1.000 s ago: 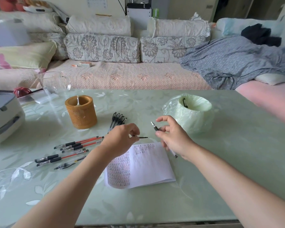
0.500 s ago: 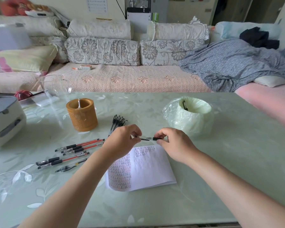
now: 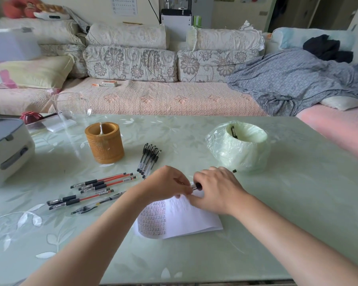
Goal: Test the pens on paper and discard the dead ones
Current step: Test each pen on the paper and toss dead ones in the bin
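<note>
**Hands close up on one pen**

Pen (image 3: 196, 186) sits between both my hands now, just above the top edge of the paper (image 3: 186, 219). A second ago its two pieces were apart, one in each hand. Now my left hand (image 3: 167, 183) and right hand (image 3: 217, 188) are almost touching, and the fingers of both are pinched tight on it. What looks like its far end pokes out past my right knuckles. I reckon I'm pushing it back together, so the verdict on this one is close. The bin (image 3: 238, 147) waits just beyond my right hand, with a discarded pen (image 3: 233, 132) already inside. Black pens (image 3: 150, 159) and red pens (image 3: 103, 182) lie off to my left, near the wooden cup (image 3: 104, 145).
</note>
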